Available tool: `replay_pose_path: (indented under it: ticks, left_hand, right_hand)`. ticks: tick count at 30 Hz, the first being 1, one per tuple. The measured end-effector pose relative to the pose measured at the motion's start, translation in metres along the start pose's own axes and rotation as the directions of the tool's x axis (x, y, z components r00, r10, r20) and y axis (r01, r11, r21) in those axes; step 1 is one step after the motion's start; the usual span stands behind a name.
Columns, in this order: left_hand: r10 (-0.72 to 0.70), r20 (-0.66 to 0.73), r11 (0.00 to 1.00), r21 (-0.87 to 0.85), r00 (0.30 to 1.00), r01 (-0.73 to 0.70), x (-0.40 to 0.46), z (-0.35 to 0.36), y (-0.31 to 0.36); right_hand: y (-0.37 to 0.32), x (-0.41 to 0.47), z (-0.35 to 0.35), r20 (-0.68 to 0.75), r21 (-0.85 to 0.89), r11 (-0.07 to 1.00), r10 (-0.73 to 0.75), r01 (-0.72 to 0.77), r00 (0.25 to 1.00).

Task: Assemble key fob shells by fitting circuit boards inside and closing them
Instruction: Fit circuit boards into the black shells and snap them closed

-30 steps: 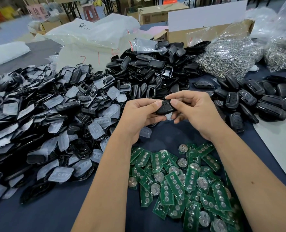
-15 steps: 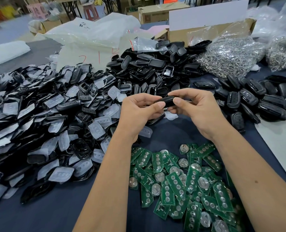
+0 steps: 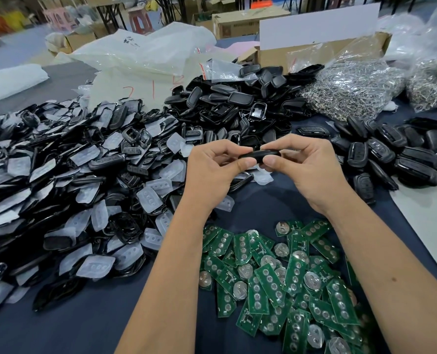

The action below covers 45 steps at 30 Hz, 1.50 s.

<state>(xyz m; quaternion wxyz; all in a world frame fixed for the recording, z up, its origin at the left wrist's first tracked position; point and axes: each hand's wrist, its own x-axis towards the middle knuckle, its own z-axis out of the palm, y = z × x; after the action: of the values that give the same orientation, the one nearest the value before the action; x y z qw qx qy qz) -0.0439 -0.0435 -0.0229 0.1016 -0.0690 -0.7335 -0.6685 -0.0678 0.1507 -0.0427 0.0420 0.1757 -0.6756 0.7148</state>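
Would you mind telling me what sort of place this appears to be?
Probably a small assembly workshop or warehouse: heaps of black key fob shells, a pile of green circuit boards and bagged metal rings cover the table, with cardboard boxes behind.

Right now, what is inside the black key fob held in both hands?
Nothing inside shows. Both the left hand and right hand pinch the key fob, seen edge-on with its halves together. Whether a circuit board sits inside cannot be seen.
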Motion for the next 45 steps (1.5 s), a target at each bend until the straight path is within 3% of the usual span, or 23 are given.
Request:
replay_pose_path:
  ticks: [3, 7, 13, 17, 20, 28, 34, 45]
  left_hand:
    - [0.009, 0.000, 0.997, 0.070, 1.000, -0.009, 0.001, -0.002, -0.003]
    - [0.059, -0.005, 0.941, 0.333, 0.998, -0.054, 0.002, -0.004, -0.009]
    - [0.170, 0.023, 0.881, 0.444, 0.985, -0.162, 0.000, 0.006, -0.011]
    - [0.087, -0.005, 0.948, 0.309, 0.996, -0.081, -0.001, 0.009, -0.012]
    - [-0.008, -0.039, 0.996, 0.092, 0.999, 0.011, -0.002, 0.010, -0.009]
    - [-0.192, 0.096, 0.931, -0.296, 0.977, 0.212, -0.005, 0.014, -0.007]
    - [-0.243, 0.107, 0.897, -0.353, 0.964, 0.266, -0.006, 0.015, -0.004]
    - [-0.269, 0.100, 0.865, -0.413, 0.958, 0.285, -0.007, 0.020, -0.004]
  right_hand:
    - [-0.001, 0.000, 0.002, -0.010, -0.089, 0.995, -0.046, 0.045, 0.999]
    - [-0.001, -0.002, 0.008, 0.016, -0.350, 0.928, -0.131, 0.128, 0.991]
    - [-0.004, -0.005, 0.013, 0.040, -0.440, 0.880, -0.183, 0.182, 0.982]
    - [-0.004, -0.005, 0.013, -0.006, -0.313, 0.942, -0.127, 0.119, 0.992]
    - [0.000, -0.002, 0.010, -0.032, -0.225, 0.973, -0.050, 0.041, 0.998]
    - [0.001, 0.001, 0.010, -0.053, 0.013, 0.997, 0.076, -0.076, 0.996]
    - [0.005, 0.002, 0.009, -0.019, 0.110, 0.974, 0.201, -0.197, 0.979]
    - [-0.003, -0.001, 0.017, -0.070, 0.168, 0.967, 0.207, -0.193, 0.976]
